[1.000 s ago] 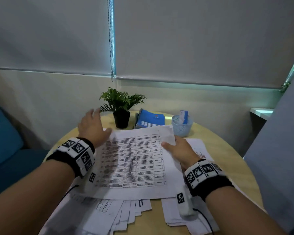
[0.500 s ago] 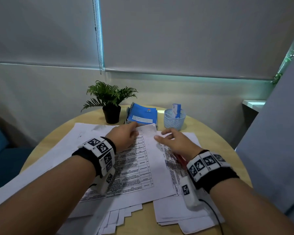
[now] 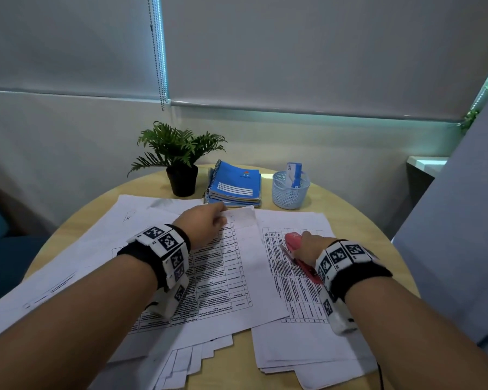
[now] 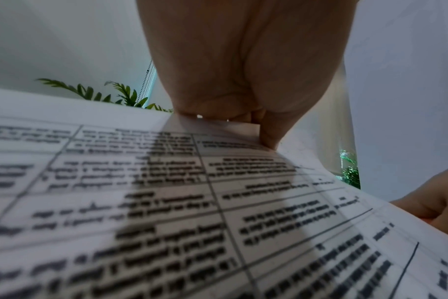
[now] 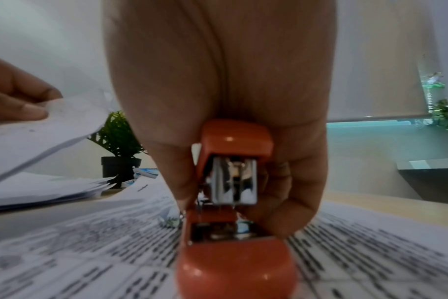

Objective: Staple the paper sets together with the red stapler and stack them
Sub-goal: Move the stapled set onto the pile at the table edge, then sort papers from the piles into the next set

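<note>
My head camera looks forward and down over both forearms, across the round table (image 3: 350, 220) to the wall. The camera under my left wrist faces along my left hand (image 4: 243, 66), very close to the printed sheet (image 4: 166, 202). The one under my right hand (image 5: 218, 81) sits just behind the red stapler (image 5: 233, 242). All three catch the potted plant (image 3: 181, 153) beyond my fingers
</note>
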Demonstrator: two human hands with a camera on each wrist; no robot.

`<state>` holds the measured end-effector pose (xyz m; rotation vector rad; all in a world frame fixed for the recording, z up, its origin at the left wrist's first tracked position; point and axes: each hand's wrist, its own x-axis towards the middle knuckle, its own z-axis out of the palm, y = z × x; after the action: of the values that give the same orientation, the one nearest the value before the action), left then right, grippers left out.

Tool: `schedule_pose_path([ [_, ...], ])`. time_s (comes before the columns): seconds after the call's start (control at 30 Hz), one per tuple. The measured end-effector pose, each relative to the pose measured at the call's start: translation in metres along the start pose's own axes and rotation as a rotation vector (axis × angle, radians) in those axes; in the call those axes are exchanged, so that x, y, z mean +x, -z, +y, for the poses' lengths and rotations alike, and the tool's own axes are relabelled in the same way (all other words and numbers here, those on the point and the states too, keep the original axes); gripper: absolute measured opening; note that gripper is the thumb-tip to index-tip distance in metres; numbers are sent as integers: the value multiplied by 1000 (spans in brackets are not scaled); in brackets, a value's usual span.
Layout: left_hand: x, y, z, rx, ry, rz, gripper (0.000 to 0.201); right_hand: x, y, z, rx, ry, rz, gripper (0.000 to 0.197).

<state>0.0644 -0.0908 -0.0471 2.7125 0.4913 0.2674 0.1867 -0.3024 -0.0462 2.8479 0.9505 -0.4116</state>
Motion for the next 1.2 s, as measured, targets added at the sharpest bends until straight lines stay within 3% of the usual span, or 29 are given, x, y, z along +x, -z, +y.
schedule_pose_path([
  [0.1, -3, 1, 1, -3, 14, -4, 25, 1, 2, 1, 101, 12, -10, 29],
  [0.17, -5, 3, 2, -1, 14, -3, 24, 9, 2, 2, 354, -12, 47, 26],
  [0.33, -10, 8, 6, -12, -18, 24, 17, 23, 15, -13, 1223, -66, 349, 33],
  [0.43, -13, 12, 7, -22, -25, 61, 18, 20, 30, -32, 1477, -21, 578, 34],
  [0.57, -17, 17, 8, -30, -56, 90, 18, 13, 36, -55, 1541, 2, 714, 52],
  [0.97, -30, 27, 11, -106, -86, 108, 22, 10, 18, -104, 1638, -71, 719, 56],
  [1.2, -37, 31, 15, -173, -119, 121, 5, 11, 20, -107, 1641, -148, 774, 49],
])
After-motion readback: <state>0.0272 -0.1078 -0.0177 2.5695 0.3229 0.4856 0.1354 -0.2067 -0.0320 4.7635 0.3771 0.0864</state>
